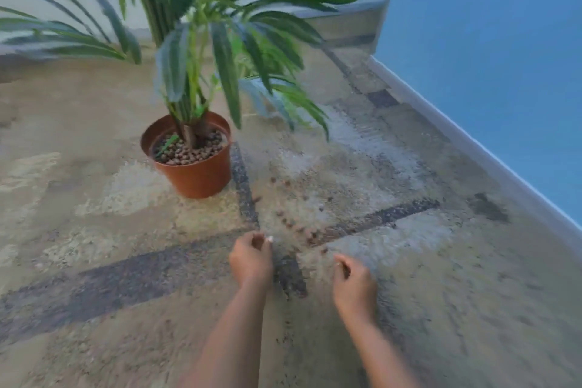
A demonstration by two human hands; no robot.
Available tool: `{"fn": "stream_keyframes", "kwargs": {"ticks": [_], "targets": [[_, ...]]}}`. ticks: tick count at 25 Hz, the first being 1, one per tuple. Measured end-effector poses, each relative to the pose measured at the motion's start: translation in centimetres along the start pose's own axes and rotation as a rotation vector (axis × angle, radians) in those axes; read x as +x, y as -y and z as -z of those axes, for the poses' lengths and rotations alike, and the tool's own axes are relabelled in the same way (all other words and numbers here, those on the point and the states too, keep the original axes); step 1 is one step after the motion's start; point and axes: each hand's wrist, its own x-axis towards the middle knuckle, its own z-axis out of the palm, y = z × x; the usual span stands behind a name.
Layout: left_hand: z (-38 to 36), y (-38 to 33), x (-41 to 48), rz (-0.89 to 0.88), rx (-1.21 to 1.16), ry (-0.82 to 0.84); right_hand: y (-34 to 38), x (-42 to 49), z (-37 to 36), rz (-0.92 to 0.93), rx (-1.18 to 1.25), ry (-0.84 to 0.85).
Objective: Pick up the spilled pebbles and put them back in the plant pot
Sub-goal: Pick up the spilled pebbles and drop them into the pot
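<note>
A terracotta plant pot (201, 178) stands on the floor at centre left, filled with brown pebbles around the stems of a leafy green plant (201, 25). Several small brown spilled pebbles (296, 225) lie scattered on the floor to the right of the pot and just beyond my hands. My left hand (252, 257) hovers low over the floor with its fingers curled in; the blur hides whether it holds a pebble. My right hand (354, 285) is beside it, fingers also curled, a short way from the nearest pebbles.
The floor is worn speckled stone with dark strips crossing it (126, 280). A blue wall with a pale skirting board (456, 135) runs along the right. Long leaves hang over the floor right of the pot.
</note>
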Motion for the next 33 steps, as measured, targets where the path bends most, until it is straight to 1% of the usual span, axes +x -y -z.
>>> {"fn": "stream_keyframes", "kwargs": {"ticks": [1, 3, 5, 7, 9, 12, 14, 16, 17, 19, 21, 22, 24, 25, 27, 30, 33], "targets": [[-1.1, 0.1, -0.7, -0.010, 0.002, 0.066, -0.7, -0.1, 0.3, 0.006, -0.030, 0.044], [-2.8, 0.2, -1.2, -0.083, 0.124, 0.166, -0.9, 0.1, 0.2, 0.062, -0.145, 0.132], [-3.8, -0.1, -0.9, -0.162, 0.240, 0.206, -0.1, 0.6, -0.3, 0.146, -0.210, 0.168], [-3.6, -0.9, -0.3, -0.173, 0.232, 0.189, 0.9, 1.2, -0.9, 0.164, -0.248, 0.192], [-2.8, -1.4, 0.8, -0.188, 0.230, 0.121, 1.9, 2.0, -1.8, 0.175, -0.336, 0.196], [-1.8, -1.9, 3.1, -0.219, 0.300, 0.066, 3.2, 3.6, -3.6, 0.296, -0.463, 0.222], [-1.4, -2.3, 5.3, -0.186, 0.301, 0.035, 3.5, 4.6, -4.7, 0.368, -0.515, 0.250], [-1.3, -2.7, 7.5, -0.111, 0.198, -0.042, 3.4, 5.0, -5.3, 0.370, -0.494, 0.231], [-1.4, -2.9, 8.4, -0.102, 0.177, -0.054, 3.3, 5.0, -5.4, 0.359, -0.458, 0.218], [-1.9, -3.2, 10.0, -0.148, 0.243, 0.028, 3.1, 5.0, -5.3, 0.393, -0.389, 0.205], [-2.6, -3.5, 11.4, -0.231, 0.357, 0.138, 2.6, 5.3, -5.2, 0.479, -0.384, 0.168], [-2.9, -3.6, 11.9, -0.270, 0.414, 0.147, 2.4, 5.5, -5.2, 0.490, -0.356, 0.157], [-3.5, -3.4, 11.6, -0.324, 0.488, 0.069, 2.4, 6.2, -4.9, 0.437, -0.224, 0.150], [-3.8, -3.0, 11.0, -0.331, 0.479, 0.010, 2.8, 6.9, -4.8, 0.404, -0.142, 0.138], [-4.6, -1.8, 9.2, -0.309, 0.358, -0.096, 4.0, 9.0, -4.8, 0.372, -0.050, 0.121], [-5.1, -0.4, 7.6, -0.282, 0.174, -0.216, 6.5, 13.2, -5.6, 0.399, -0.100, 0.145], [-5.0, -0.8, 7.5, -0.224, 0.070, -0.271, 9.0, 16.7, -6.9, 0.422, -0.161, 0.188]]}}
